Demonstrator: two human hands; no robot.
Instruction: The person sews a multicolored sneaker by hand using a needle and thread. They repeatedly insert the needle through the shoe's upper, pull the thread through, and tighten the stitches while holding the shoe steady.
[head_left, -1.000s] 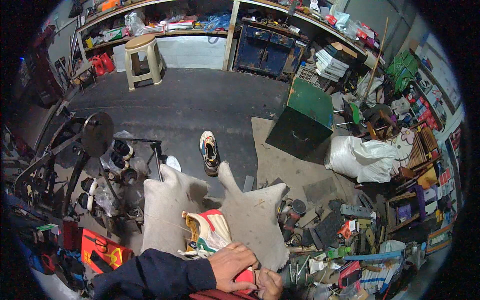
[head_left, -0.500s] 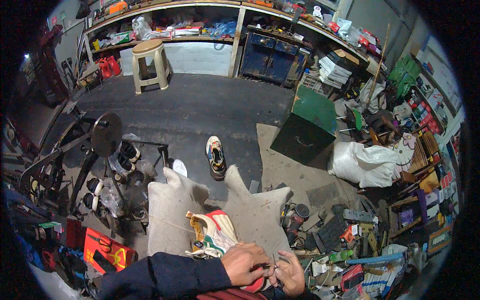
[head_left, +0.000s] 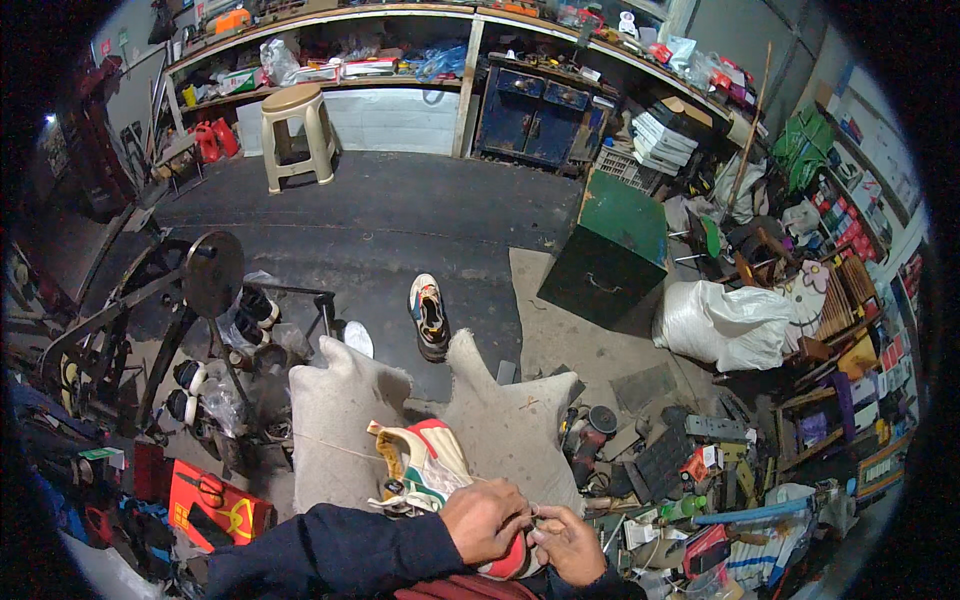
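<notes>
A white, red and green sneaker (head_left: 420,465) lies on a grey sack cloth (head_left: 330,420) over my lap. My left hand (head_left: 487,520) grips the shoe's heel end, fingers curled over its edge. My right hand (head_left: 568,543) is right beside it, fingertips pinched together against the shoe, on what looks like a thin thread or needle; too small to tell. A pale thread runs from the shoe leftward across the cloth. A second, matching sneaker (head_left: 430,315) stands on the dark floor ahead.
A green metal box (head_left: 608,245) and a white sack (head_left: 725,322) stand to the right. A wheel stand (head_left: 200,285) with black-and-white shoes is on the left, a red box (head_left: 205,500) near my left knee. Tools litter the lower right. A stool (head_left: 295,135) and shelves stand at the back.
My right hand has come up from the lower edge beside the left one at the shoe. The view has tilted down a little, so the sneaker and cloth sit higher in frame.
</notes>
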